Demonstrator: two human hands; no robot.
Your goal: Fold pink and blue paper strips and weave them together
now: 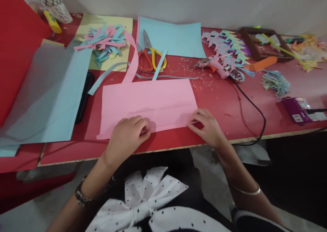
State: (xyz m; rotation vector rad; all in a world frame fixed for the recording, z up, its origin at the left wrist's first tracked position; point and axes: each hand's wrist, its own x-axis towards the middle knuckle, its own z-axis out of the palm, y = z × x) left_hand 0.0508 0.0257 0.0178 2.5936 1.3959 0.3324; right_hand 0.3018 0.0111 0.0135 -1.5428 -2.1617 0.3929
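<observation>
A sheet of pink paper (143,99) lies on the red table in front of me, a narrow fold running along its near edge. My left hand (129,133) pinches that edge left of its middle, thumb and fingers together. At the sheet's near right corner, my right hand (205,126) grips the paper between thumb and fingertips. Just beyond the sheet are a curled pink paper strip (132,61), a light blue strip (160,65) and scissors (150,55) with one red and one yellow handle loop.
Cut paper strips (107,41) are heaped on a yellow sheet (102,20). A pink glue gun (216,64) trails a black cord rightward. Blue sheets (51,89) lie left beside a black phone-like object (84,97). A brown tray (258,43) and purple power strip (297,111) are right.
</observation>
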